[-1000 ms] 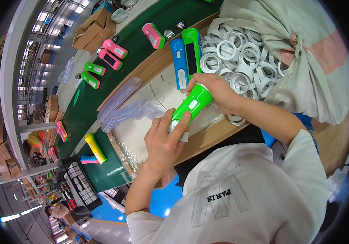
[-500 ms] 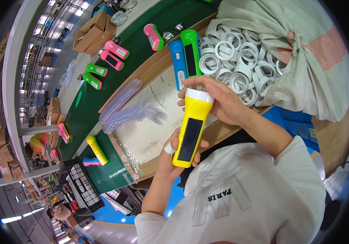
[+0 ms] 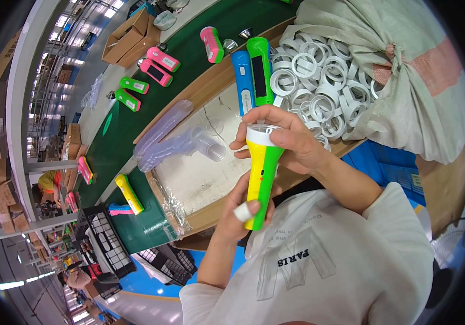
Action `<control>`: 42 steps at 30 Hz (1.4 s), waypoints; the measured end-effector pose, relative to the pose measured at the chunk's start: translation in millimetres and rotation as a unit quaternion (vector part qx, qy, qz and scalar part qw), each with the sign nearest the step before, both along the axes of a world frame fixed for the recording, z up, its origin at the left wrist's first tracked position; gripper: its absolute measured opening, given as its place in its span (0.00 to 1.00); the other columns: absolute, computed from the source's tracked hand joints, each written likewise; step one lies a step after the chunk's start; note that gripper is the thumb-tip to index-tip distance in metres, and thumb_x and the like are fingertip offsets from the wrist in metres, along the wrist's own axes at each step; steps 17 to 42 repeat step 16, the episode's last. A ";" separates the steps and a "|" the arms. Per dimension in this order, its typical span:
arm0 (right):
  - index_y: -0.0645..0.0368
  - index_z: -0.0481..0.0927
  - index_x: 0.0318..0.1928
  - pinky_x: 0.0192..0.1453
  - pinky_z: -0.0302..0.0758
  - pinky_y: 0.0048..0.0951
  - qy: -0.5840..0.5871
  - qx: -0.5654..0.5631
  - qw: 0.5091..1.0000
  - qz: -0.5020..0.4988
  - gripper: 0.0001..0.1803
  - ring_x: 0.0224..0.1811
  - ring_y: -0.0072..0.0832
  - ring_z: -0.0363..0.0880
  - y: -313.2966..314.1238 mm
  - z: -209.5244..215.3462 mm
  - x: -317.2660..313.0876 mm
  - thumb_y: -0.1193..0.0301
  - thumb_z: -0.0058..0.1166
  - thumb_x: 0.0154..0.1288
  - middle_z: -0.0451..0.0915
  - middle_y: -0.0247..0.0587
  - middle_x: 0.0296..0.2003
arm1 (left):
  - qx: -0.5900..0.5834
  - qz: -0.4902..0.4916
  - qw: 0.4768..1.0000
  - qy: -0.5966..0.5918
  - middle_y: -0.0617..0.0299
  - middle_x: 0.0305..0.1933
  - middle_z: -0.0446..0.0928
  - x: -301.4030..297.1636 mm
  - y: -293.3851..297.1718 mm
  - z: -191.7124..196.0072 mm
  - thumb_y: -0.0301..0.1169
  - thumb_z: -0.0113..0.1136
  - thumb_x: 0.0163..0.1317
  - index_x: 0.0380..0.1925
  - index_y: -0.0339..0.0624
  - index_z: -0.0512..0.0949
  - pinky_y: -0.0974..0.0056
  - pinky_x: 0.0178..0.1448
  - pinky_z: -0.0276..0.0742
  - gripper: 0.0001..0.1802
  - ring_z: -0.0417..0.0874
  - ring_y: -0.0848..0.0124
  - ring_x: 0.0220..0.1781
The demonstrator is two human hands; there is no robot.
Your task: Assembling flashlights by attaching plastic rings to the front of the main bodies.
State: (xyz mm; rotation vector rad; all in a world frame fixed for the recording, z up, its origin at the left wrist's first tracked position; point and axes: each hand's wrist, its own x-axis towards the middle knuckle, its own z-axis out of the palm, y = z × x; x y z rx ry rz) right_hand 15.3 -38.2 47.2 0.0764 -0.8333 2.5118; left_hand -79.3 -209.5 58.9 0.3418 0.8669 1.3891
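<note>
Between my hands is a yellow and green flashlight, tilted, with its white-ringed head up and away from me. My left hand is closed round the lower handle; white tape wraps one of its fingers. My right hand has its fingers and thumb round the white ring at the head. Just beyond, a blue flashlight body and a green one lean side by side next to a heap of loose white rings in a woven sack.
A cardboard tray before me holds clear plastic sleeves. Past it runs a green conveyor belt with pink flashlights, green flashlights and a yellow flashlight. A cardboard box and black crate stand at left.
The flashlight has been turned about its length: its dark panel faced me before, and now the yellow-green side seam shows. Both hands still hold it, slightly lower.
</note>
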 end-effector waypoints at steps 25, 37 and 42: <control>0.60 0.66 0.63 0.59 0.75 0.42 -0.106 -0.102 0.988 0.038 0.31 0.57 0.42 0.76 16.5 -27.8 -14.3 0.56 0.54 0.67 0.75 0.53 0.52 | -0.021 -0.027 0.999 -0.019 0.57 0.34 0.75 -5.4 21.9 -34.6 0.29 0.64 0.52 0.51 0.40 0.66 0.65 0.34 0.79 0.26 0.79 0.66 0.29; 0.60 0.66 0.63 0.59 0.75 0.42 -0.106 -0.102 0.988 0.038 0.31 0.57 0.42 0.76 16.5 -27.8 -14.3 0.56 0.54 0.67 0.75 0.53 0.52 | -0.021 -0.027 0.999 -0.019 0.57 0.34 0.75 -5.4 21.9 -34.6 0.29 0.64 0.52 0.51 0.40 0.66 0.65 0.34 0.79 0.26 0.79 0.66 0.29; 0.60 0.66 0.63 0.59 0.75 0.42 -0.106 -0.102 0.988 0.038 0.31 0.57 0.42 0.76 16.5 -27.8 -14.3 0.56 0.54 0.67 0.75 0.53 0.52 | -0.021 -0.027 0.999 -0.019 0.57 0.34 0.75 -5.4 21.9 -34.6 0.29 0.64 0.52 0.51 0.40 0.66 0.65 0.34 0.79 0.26 0.79 0.66 0.29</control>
